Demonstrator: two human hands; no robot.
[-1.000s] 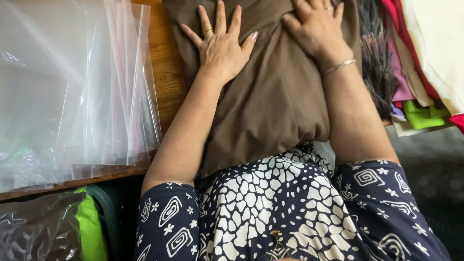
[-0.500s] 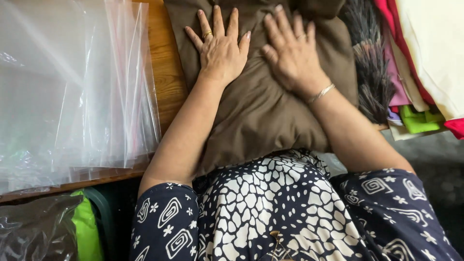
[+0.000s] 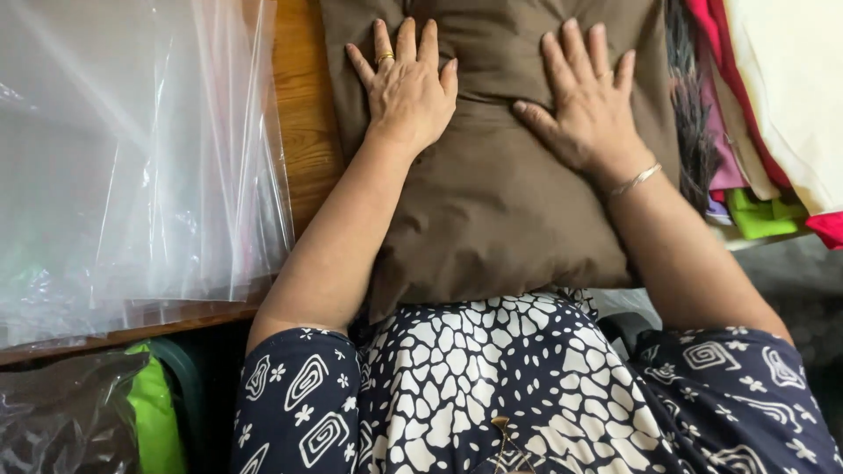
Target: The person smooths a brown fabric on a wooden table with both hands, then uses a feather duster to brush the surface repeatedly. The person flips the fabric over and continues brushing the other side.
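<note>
Both hands lie flat, fingers spread, gripping nothing: left hand point(image 3: 408, 92) and right hand point(image 3: 588, 110) press side by side on the brown folded cloth point(image 3: 492, 211) beneath them. Clear plastic bags point(image 3: 132, 158) lie on the counter point(image 3: 307, 132) left of the left hand; coloured fabrics point(image 3: 764, 114) are stacked right of the right hand.

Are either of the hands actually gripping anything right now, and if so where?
Nothing is gripped. The left hand and right hand both lie flat, fingers spread, palms down on the upper part of the folded brown fabric.
</note>
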